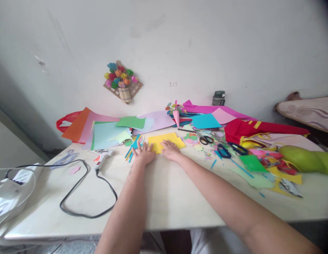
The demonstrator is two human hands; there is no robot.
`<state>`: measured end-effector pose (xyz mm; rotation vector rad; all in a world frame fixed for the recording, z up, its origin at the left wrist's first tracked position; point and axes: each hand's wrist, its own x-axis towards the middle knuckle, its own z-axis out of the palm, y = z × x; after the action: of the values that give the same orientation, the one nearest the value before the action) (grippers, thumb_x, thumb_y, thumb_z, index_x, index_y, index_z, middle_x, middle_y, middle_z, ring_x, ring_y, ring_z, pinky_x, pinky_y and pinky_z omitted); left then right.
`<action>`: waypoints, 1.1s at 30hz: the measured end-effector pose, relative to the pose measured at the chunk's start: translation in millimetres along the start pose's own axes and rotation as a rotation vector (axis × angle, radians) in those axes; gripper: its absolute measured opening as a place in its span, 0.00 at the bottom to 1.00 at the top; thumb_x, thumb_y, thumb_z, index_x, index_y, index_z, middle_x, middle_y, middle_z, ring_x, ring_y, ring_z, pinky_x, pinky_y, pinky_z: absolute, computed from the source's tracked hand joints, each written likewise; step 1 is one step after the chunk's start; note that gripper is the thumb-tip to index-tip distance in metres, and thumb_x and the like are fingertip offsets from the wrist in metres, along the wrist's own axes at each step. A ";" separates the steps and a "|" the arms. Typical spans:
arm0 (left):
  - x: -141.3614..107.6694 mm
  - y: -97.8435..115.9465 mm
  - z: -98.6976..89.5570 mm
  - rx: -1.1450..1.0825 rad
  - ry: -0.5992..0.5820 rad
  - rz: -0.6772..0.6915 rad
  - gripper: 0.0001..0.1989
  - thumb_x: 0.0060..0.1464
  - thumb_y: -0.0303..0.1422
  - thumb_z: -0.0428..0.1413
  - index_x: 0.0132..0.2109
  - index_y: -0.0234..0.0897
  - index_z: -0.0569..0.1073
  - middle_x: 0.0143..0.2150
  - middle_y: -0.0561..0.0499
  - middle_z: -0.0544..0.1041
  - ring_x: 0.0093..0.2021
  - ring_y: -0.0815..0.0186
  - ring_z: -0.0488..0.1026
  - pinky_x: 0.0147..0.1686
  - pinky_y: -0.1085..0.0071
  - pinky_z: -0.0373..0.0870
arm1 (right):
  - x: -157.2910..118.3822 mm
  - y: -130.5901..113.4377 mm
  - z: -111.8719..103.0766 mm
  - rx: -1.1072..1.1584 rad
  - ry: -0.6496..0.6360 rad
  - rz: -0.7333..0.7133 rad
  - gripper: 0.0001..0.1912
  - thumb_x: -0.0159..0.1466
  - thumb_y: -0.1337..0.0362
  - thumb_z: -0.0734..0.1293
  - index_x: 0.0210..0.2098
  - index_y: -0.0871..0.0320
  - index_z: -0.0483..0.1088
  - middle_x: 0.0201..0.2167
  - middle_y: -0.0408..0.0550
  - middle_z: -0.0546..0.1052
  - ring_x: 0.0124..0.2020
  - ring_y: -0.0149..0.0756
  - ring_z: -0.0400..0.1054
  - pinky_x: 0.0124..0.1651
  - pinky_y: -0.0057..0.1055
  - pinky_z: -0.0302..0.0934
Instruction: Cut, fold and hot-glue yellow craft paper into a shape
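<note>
One cream table point(177, 197) spans the view, its front edge just short of the person's lap. On its right lies one red cloth point(248, 129) with yellow trim; at the back left, one orange sheet point(78, 127). One flower wall hanging point(123, 83) is above.

One yellow paper sheet point(157, 140) lies flat at the middle, between and partly beneath two hands. The left hand point(144, 155) is palm down, fingers spread wide, its thumb side over the sheet's left edge; the right hand point(171, 151) lies on the right part, fingers close together and slightly bent. Neither shows a grip on anything.

Between the forearms, tabletop stretches from the sheet's near edge to the front; a narrower gap separates the left hand from one white glue gun point(102, 160). One pair of black-handled scissors point(206, 140) lies right of the sheet, beyond the right hand. Blue paper strips point(137, 138), too overlapped to count, sit just beside the left fingertips.
</note>
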<state>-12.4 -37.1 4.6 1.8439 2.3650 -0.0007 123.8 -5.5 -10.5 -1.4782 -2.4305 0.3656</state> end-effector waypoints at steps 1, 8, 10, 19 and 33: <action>-0.6 -0.7 0.0 0.001 0.003 -0.010 0.28 0.53 0.43 0.37 0.62 0.49 0.49 0.65 0.55 0.36 0.60 0.55 0.16 0.52 0.43 0.18 | 0.7 -0.1 0.6 -0.019 -0.029 0.014 0.25 0.63 0.63 0.51 0.60 0.56 0.51 0.63 0.44 0.46 0.63 0.37 0.35 0.61 0.37 0.33; -5.1 -5.7 0.9 0.031 0.251 -0.065 0.27 0.53 0.37 0.39 0.61 0.47 0.51 0.66 0.55 0.37 0.61 0.54 0.18 0.53 0.44 0.19 | 2.0 -2.0 0.3 -0.100 -0.100 0.051 0.26 0.63 0.62 0.47 0.62 0.53 0.44 0.64 0.41 0.41 0.64 0.36 0.29 0.61 0.42 0.28; -6.6 -4.6 0.5 0.021 0.306 -0.054 0.29 0.53 0.42 0.38 0.62 0.45 0.50 0.66 0.54 0.38 0.61 0.54 0.18 0.54 0.44 0.20 | 0.5 -3.0 0.1 -0.104 -0.102 0.051 0.26 0.64 0.62 0.47 0.62 0.53 0.44 0.64 0.41 0.41 0.64 0.36 0.29 0.61 0.44 0.27; -5.0 -2.1 3.2 0.023 0.285 -0.020 0.36 0.48 0.53 0.40 0.62 0.43 0.50 0.66 0.50 0.40 0.62 0.52 0.19 0.54 0.44 0.21 | 1.5 11.6 -13.1 0.137 0.217 0.093 0.23 0.63 0.66 0.50 0.56 0.57 0.57 0.59 0.46 0.57 0.58 0.30 0.50 0.58 0.28 0.45; -5.1 0.8 1.3 -0.019 0.321 0.024 0.35 0.49 0.51 0.43 0.61 0.42 0.52 0.66 0.48 0.41 0.62 0.50 0.22 0.54 0.42 0.26 | -15.4 46.7 -58.1 -0.170 0.036 0.458 0.25 0.55 0.50 0.61 0.45 0.61 0.69 0.44 0.60 0.71 0.46 0.48 0.65 0.44 0.40 0.56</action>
<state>-10.3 -41.9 4.0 1.9931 2.5328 0.3441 189.8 5.8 25.6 -2.0966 -2.1198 0.2208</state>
